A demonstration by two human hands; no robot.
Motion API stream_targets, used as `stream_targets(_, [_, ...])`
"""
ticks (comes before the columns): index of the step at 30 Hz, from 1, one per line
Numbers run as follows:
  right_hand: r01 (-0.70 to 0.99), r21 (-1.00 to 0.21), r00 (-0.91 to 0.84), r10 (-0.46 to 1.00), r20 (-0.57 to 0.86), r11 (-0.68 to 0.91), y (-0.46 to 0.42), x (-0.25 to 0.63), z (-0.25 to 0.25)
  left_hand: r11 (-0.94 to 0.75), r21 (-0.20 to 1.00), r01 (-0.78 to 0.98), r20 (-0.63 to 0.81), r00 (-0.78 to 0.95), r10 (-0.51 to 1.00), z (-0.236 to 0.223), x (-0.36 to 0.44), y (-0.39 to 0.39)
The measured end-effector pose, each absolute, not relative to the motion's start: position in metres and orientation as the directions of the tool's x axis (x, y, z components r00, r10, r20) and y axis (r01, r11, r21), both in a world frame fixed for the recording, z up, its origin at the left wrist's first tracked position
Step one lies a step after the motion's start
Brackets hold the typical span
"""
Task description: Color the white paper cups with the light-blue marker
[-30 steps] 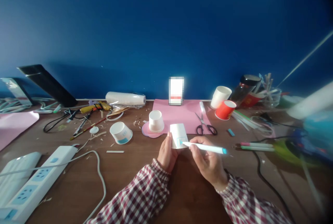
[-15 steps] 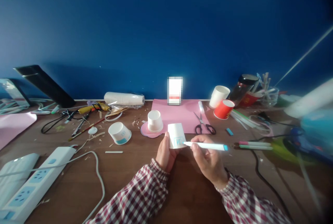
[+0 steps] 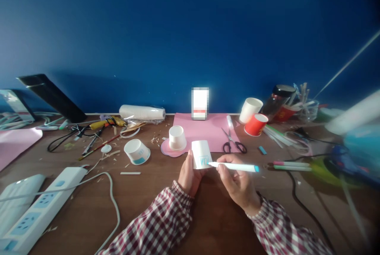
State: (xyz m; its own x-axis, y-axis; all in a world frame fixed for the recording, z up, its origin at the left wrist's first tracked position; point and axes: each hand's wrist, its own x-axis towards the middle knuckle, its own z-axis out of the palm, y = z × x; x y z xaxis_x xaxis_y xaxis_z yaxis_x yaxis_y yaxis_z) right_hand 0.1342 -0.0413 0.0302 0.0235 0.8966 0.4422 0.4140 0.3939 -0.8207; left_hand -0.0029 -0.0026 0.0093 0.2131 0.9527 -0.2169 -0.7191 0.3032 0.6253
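My left hand (image 3: 187, 172) is closed around the lower left of a white paper cup (image 3: 201, 150), holding it just above the table. Blue lines drawn on the cup's side form a box with strokes inside. Between the fingers and thumb of my right hand (image 3: 239, 184) is a white marker pen (image 3: 236, 166) with a blue end. Its tip touches the cup at the right of the drawing. Beyond the cup, a cut-down paper cup (image 3: 177, 138) stands on a pink paper shape (image 3: 172, 151). Another short cup (image 3: 137, 152) with blue marks stands to the left.
Scissors (image 3: 233, 144) lie on a pink sheet (image 3: 202, 132), with a phone (image 3: 200, 102) upright at the back. A red cup (image 3: 255, 124), a white cup (image 3: 251, 109) and markers (image 3: 291, 166) are at right. A power strip (image 3: 41, 207) and cable lie left.
The marker tip has moved slightly left and down on the cup, and the blue strokes inside the drawn box look a little fuller. Both hands keep their hold.
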Motion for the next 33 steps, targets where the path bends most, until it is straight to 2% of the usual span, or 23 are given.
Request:
stream_targets(4, [0.411,-0.825,0.08,0.886,0.456,0.388,-0.0402,0.1334,0.0282,0.299,0.631,-0.716,-0.201,0.221,0.954,0.01,-0.0024,-0.0035])
stream_targets(9, [0.429,-0.8,0.005,0.885,0.466,0.419,-0.0416,0.1325,0.0274,0.28,0.652,-0.704,-0.172,0.222,0.96,0.0077,-0.0029,-0.0045])
stream_targets(14, [0.425,-0.812,0.059,0.882,0.467,0.401,-0.0414,0.1318,0.0307,0.261,0.672,-0.693,-0.155,0.213,0.965,0.0052,-0.0029,-0.0055])
stream_targets(19, [0.471,-0.76,-0.02,0.867,0.498,0.448,-0.0418,0.1307,0.0333,0.243,0.723,-0.646,-0.181,0.162,0.97,0.0029,-0.0017,-0.0056])
stream_targets(24, [0.438,-0.796,0.02,0.88,0.474,0.418,-0.0416,0.1308,0.0302,0.237,0.731,-0.64,-0.179,0.155,0.971,0.0034,-0.0002,-0.0056])
stream_targets(33, [0.424,-0.79,-0.037,0.88,0.474,0.443,-0.0406,0.1326,0.0285,0.221,0.786,-0.577,-0.203,0.096,0.974,0.0023,-0.0013,-0.0053])
